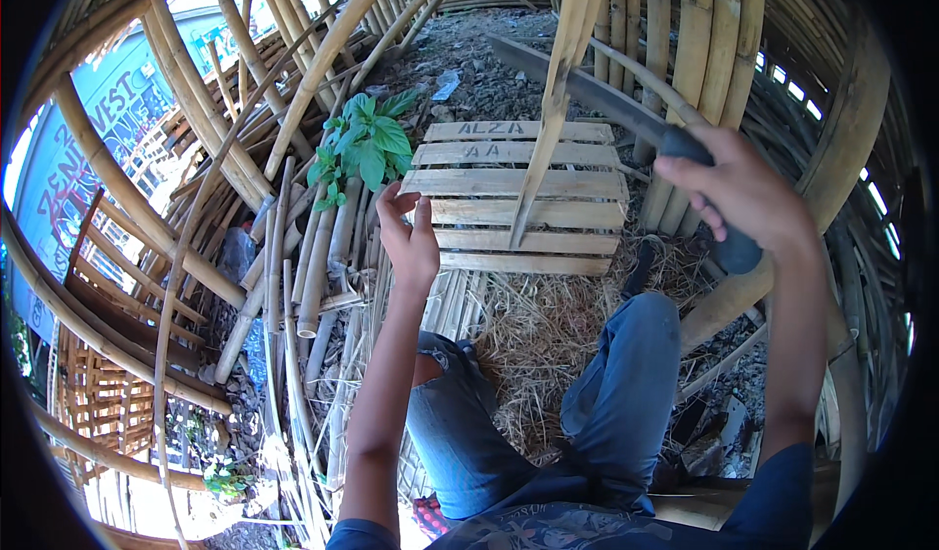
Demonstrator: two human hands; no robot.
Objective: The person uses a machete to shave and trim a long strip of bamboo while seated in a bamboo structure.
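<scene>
My right hand (751,186) grips the dark handle of a machete (626,110), its long blade pointing up and to the left. A pale bamboo slat (551,125) stands nearly upright in front of me and crosses the blade; whether the blade bites into it I cannot tell. The slat's lower end meets a low platform of wooden slats (450,180). My left hand (411,242) is raised by the platform's left edge, fingers curved and apart, holding nothing.
A leafy green plant (367,144) grows left of the platform. Bamboo poles (318,266) lie at the left, and more stand as a fence (724,42) at the back right. Dry shavings (528,354) cover the ground between my legs (626,384).
</scene>
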